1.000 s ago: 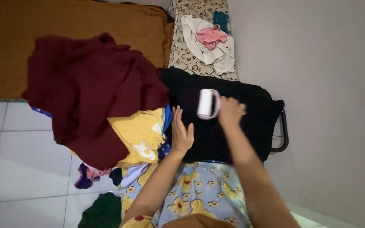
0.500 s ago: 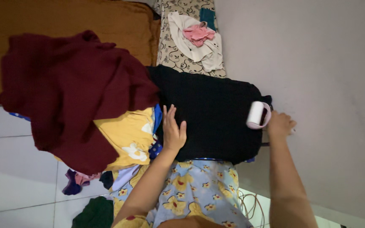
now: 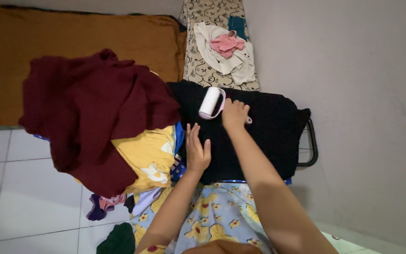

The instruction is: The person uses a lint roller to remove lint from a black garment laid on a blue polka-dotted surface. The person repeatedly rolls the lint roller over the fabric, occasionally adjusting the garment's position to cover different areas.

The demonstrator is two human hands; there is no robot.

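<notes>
A black garment (image 3: 259, 131) lies spread flat over a stool with a black metal frame (image 3: 312, 143). My right hand (image 3: 234, 113) grips the handle of a white lint roller (image 3: 210, 102) with a pink frame, its roll resting on the far left part of the black cloth. My left hand (image 3: 197, 149) lies flat, fingers spread, on the near left edge of the same garment, holding it down. My lap below is covered by pale blue fabric with yellow flowers (image 3: 222, 211).
A big maroon cloth (image 3: 95, 108) drapes over a pile with a yellow flowered garment (image 3: 153, 155) at left. Behind are a brown mattress (image 3: 71, 33) and a patterned cushion (image 3: 198, 56) bearing white and pink clothes (image 3: 226, 44). A grey wall runs along the right.
My right hand swept the lint roller from the middle of the black garment out to its right edge, then back across to its far left part. My left hand stayed pressed on the cloth.
</notes>
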